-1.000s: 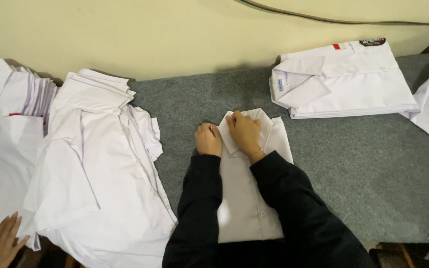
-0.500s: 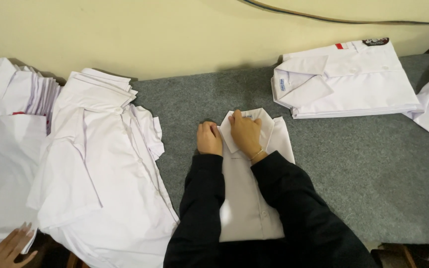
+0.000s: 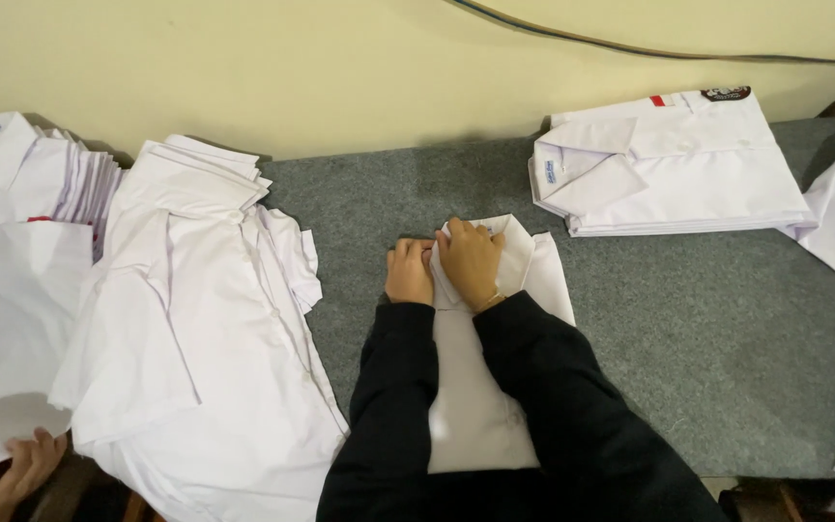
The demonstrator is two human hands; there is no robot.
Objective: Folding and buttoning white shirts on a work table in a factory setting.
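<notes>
**Collar fold at risk of slipping under uneven hand pressure**

Both hands are working the collar end of a white shirt [image 3: 495, 387] lying lengthwise on the grey felt-covered desk [image 3: 707, 367], directly below the person's forearms. The left hand [image 3: 409, 274] is resting flat, fingers curled down onto the fabric at the shirt's near-left edge. The right hand [image 3: 470, 266] is touching it on the right, its grip narrow, fingers pinching a fold of the collar [image 3: 514, 237] just beyond the knuckles. Neither hand is lifting the garment.

Risks, as judged from this position:

- The dark sleeves are covering much of the shirt body behind the grip; any drag of the forearms is likely to crease or skew the panel already laid flat.
- The two hands are crowding one spot, so the far-right collar wing is lying unrestrained and may spring open.
- The felt surface is probably gripping cloth, so a sideways pull may bunch the underside unseen.

To the left of the grip a loose pile of white shirts [image 3: 195, 338] is overhanging the desk edge, with another person's hand [image 3: 2, 474] at its lower corner; a tug there may topple it. A folded shirt stack [image 3: 669, 164] is sitting well apart to the far right.
</notes>
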